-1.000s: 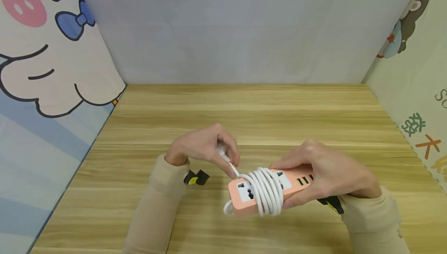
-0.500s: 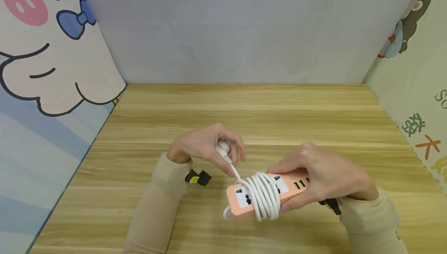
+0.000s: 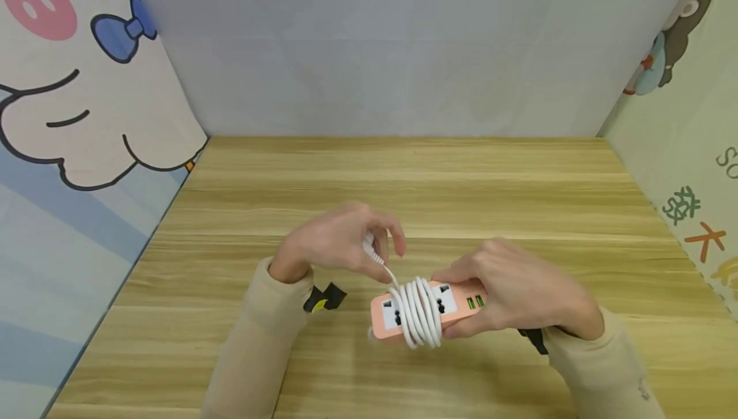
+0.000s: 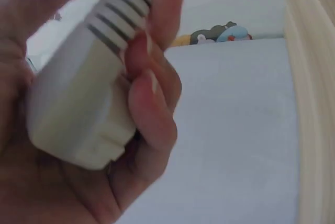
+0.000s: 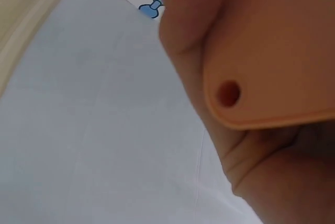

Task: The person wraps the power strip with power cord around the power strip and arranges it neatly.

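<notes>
My right hand (image 3: 513,291) grips the right end of a pink power strip (image 3: 377,316), thumb on the near side and fingers on the far side. Several turns of white cord (image 3: 419,313) wrap around the strip's middle, between two white socket faces. In my left hand (image 3: 337,239) is the cord's white plug (image 4: 78,93), cradled by curled fingers in the left wrist view. From the plug a short length of cord runs down to the coil. The right wrist view has the strip's underside (image 5: 272,51) with a round hole near one corner.
Below the hands lies a wood-grain table (image 3: 403,188). A plain grey-white wall (image 3: 375,47) stands along its far edge, with cartoon-printed panels (image 3: 104,131) at the left and right sides. Black wrist straps (image 3: 325,297) show at the cuffs.
The right hand and the power strip have shifted left and slightly up, nearer the left hand. The left hand has stayed almost in place with the plug.
</notes>
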### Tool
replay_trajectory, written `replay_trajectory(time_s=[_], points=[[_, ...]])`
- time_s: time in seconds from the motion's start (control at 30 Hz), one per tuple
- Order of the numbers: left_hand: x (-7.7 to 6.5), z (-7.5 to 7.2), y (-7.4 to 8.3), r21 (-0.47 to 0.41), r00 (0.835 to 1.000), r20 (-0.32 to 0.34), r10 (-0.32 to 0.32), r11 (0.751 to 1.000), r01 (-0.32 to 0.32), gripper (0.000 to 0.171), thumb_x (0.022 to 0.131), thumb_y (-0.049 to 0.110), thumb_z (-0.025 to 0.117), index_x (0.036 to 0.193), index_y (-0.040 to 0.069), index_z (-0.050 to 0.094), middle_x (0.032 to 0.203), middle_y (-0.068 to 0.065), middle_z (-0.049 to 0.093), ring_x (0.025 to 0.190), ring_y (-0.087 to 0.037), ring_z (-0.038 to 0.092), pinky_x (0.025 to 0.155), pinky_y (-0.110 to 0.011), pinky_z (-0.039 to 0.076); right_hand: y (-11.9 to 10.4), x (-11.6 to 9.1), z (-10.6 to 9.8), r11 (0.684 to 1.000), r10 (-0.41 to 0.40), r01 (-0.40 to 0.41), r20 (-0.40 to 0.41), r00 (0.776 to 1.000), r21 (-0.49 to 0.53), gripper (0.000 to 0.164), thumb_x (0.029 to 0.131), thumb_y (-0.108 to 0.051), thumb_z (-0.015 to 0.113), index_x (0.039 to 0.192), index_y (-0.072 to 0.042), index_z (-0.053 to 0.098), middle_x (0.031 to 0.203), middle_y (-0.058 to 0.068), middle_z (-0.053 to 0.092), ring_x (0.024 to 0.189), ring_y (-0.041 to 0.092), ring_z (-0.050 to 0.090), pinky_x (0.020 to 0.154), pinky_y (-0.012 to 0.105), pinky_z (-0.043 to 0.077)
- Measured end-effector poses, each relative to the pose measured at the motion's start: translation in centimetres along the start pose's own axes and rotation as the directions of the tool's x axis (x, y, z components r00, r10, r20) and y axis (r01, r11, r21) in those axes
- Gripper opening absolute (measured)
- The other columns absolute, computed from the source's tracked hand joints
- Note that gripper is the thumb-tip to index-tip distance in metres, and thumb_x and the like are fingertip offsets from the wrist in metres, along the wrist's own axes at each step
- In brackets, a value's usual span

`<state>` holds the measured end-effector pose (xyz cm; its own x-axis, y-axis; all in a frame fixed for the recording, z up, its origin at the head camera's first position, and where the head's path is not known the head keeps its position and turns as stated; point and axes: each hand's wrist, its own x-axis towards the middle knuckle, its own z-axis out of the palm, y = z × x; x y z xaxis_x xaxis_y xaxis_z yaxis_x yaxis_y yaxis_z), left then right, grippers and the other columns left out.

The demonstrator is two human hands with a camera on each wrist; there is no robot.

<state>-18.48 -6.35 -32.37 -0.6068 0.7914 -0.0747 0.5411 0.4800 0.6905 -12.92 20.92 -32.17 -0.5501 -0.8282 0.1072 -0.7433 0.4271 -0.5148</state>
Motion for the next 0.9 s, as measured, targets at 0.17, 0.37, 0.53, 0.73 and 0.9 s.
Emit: replay_trajectory(time_s=[0.17,0.37,0.53,0.73,0.9], points=[[-0.5,0.2,1.8,0.179,0.992,-0.098,-0.079,0.979,0.096,0.022,0.081,0.022,0.083,0.099,0.023,0.070,0.076,0.014,0.071,0.069,-0.002,0.062,0.068,-0.025,0.051,0.0,0.3,0.3,0.997,0.057,-0.057,-0.005,0.998,-0.060,0.033,0.079,-0.049,0.084,0.104,-0.030,0.075,0.070,-0.025,0.057,0.056,-0.010,0.044,0.052,0.015,0.041],[-1.0,0.9,3.4,0.276,0.976,-0.196,-0.097,0.950,0.150,0.014,0.095,0.014,0.063,0.104,0.018,0.073,0.069,0.008,0.067,0.054,-0.001,0.051,0.057,-0.022,0.044,0.1,0.9,0.8,0.990,0.065,-0.069,-0.037,0.997,-0.125,0.027,0.079,-0.050,0.083,0.094,-0.030,0.072,0.065,-0.022,0.053,0.055,-0.008,0.041,0.051,0.015,0.037],[-1.0,1.3,4.3,0.300,0.959,-0.268,-0.093,0.938,0.175,0.025,0.096,0.008,0.053,0.106,0.017,0.074,0.061,0.008,0.056,0.049,-0.003,0.041,0.051,-0.022,0.037,0.6,0.9,0.7,0.982,0.099,-0.112,-0.087,0.991,-0.152,0.026,0.077,-0.048,0.085,0.091,-0.032,0.071,0.065,-0.021,0.054,0.055,-0.007,0.041,0.051,0.016,0.036],[-1.2,1.8,5.4,0.385,0.937,-0.346,-0.049,0.903,0.189,0.030,0.094,0.004,0.050,0.103,0.017,0.075,0.053,0.009,0.044,0.046,-0.004,0.033,0.046,-0.022,0.031,1.0,0.8,0.4,0.977,0.115,-0.139,-0.149,0.982,-0.161,0.036,0.077,-0.046,0.086,0.107,-0.030,0.076,0.070,-0.019,0.060,0.055,-0.007,0.041,0.050,0.017,0.036],[-1.2,2.7,6.3,0.484,0.913,-0.406,-0.024,0.842,0.238,0.025,0.097,0.009,0.054,0.104,0.021,0.075,0.055,0.010,0.048,0.053,-0.007,0.045,0.048,-0.023,0.035,0.9,0.8,0.4,0.973,0.119,-0.152,-0.187,0.975,-0.176,0.042,0.077,-0.044,0.086,0.114,-0.027,0.076,0.071,-0.017,0.061,0.055,-0.006,0.041,0.049,0.017,0.036]])
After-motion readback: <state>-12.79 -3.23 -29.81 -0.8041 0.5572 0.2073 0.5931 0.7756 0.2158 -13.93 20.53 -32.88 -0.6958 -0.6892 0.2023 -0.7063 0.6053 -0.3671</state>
